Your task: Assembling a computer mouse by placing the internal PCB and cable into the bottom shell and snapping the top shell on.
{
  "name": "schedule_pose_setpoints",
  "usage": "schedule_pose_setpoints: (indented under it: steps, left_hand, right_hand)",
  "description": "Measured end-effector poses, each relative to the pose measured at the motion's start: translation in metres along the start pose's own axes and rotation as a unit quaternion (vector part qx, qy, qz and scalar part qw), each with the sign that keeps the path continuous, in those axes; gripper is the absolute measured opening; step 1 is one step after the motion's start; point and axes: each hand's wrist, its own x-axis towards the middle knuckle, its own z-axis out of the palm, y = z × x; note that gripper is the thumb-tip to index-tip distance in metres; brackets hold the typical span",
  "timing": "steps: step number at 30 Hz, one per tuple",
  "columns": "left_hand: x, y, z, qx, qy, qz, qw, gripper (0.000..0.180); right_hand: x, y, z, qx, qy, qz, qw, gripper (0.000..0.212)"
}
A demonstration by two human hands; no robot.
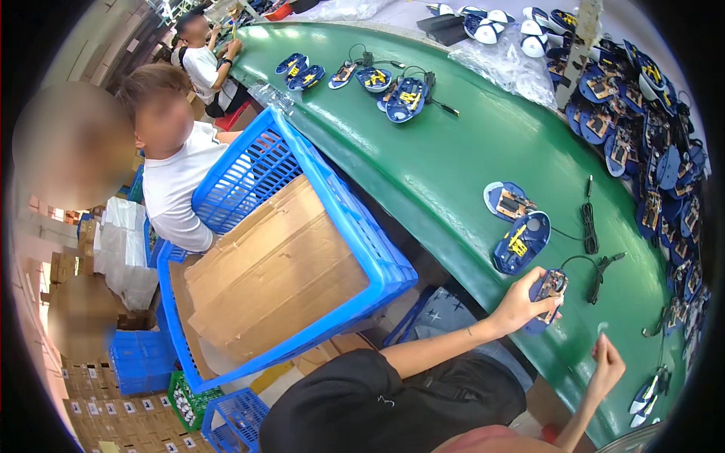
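My left hand [521, 303] is wrapped round a blue computer mouse base [547, 294], its circuit board facing up. A coiled black cable [598, 281] lies on the green table beside it. To the right, my right hand [608, 368] hovers over the table, apart from the mouse base. Its fingers are pressed together at the tips; whether something small is between them cannot be made out. Just beyond my left hand lie an open blue mouse shell [522, 243] with a yellow part inside and another mouse half [507, 202] with a circuit board and cable.
A large blue crate [385, 279] lined with cardboard stands left of the green table [483, 151]. More opened mice [406, 100] lie farther up it. Mouse halves are heaped [653, 158] along the right edge. A co-worker [181, 181] in white sits beyond the crate.
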Motion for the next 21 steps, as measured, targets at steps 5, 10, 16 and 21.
schedule_pose_setpoints:
  steps: [5, 10, 16, 21]
  left_hand:
    - [0.006, 0.007, 0.019, 0.052, -0.008, -0.045, 0.998, 0.031]
    - [0.000, 0.015, 0.012, 0.049, 0.019, -0.047, 0.997, 0.037]
    - [0.006, 0.013, 0.022, -0.063, -0.006, -0.071, 0.995, 0.042]
    - [0.015, 0.015, 0.022, -0.136, -0.031, -0.059, 0.988, 0.044]
  right_hand:
    - [-0.040, 0.015, 0.010, -0.052, 0.139, -0.051, 0.988, 0.019]
    - [-0.019, -0.034, 0.005, -0.190, 0.041, -0.218, 0.957, 0.008]
    - [-0.024, -0.067, -0.012, -0.091, -0.003, -0.129, 0.987, 0.010]
    - [-0.028, -0.098, 0.030, 0.387, -0.044, 0.027, 0.921, 0.017]
